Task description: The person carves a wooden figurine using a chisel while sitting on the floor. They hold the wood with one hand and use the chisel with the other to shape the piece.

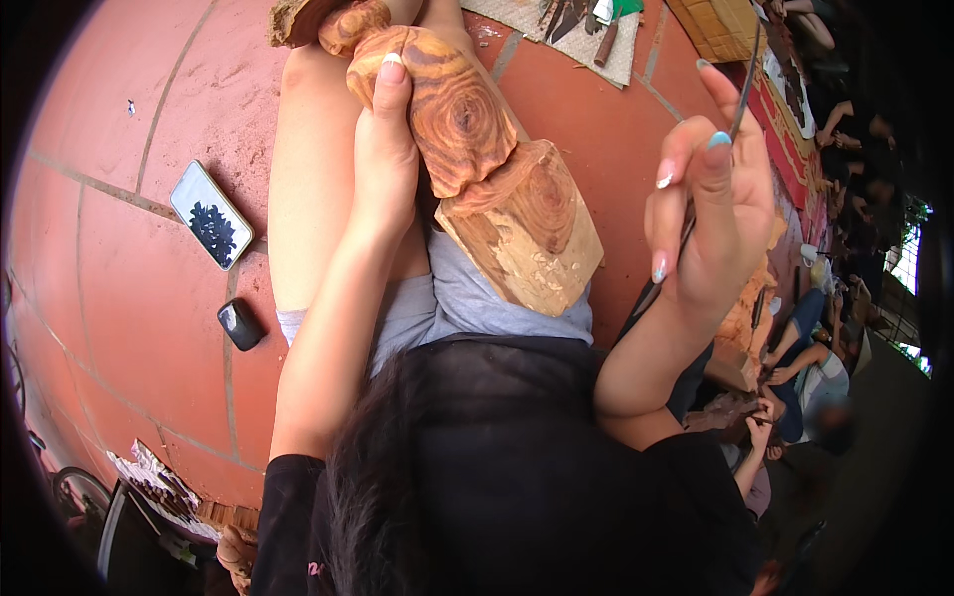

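Observation:
A partly carved wood piece (462, 119) with swirling brown grain lies slantwise over my lap and legs. Rounded forms make up its far end; the near end is a squared, pale block with a few wood chips on it. My left hand (383, 149) grips its rounded middle, thumb on top and the other fingers hidden beneath. Raised to the right, apart from the wood, my right hand (715, 194) has its fingers closed around a long, thin, dark metal carving tool (749, 79). The tool's upper end points away from me; its lower part passes behind my fingers.
On the red tile floor to my left lie a phone (212, 217) and a small black case (239, 324). Ahead, several hand tools rest on a pale mat (618, 65) beside a cardboard box (717, 28). Other people (820, 372) sit at the right, near large wood pieces.

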Available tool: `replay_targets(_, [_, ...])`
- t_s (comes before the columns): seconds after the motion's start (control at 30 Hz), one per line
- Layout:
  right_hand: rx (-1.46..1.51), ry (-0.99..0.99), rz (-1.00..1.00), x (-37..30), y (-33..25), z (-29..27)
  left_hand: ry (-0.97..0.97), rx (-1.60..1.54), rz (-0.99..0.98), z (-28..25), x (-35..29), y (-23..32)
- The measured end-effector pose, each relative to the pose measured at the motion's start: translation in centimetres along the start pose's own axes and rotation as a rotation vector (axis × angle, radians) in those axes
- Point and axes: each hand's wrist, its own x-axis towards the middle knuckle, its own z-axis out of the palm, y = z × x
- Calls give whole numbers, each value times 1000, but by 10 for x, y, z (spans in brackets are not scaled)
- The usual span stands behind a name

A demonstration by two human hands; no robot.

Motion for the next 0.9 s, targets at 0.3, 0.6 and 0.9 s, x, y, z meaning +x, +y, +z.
replay_targets(0.3, [719,-428,67,48,62,-61,-51,58,-94,-3,55,-34])
replay_targets(0.6, [-2,-65,-10,44,105,-33,-40,87,-93,-3,75,-54])
replay_targets(0.9, [-83,-40,79,36,104,-43,24,30,-59,8,71,-54])
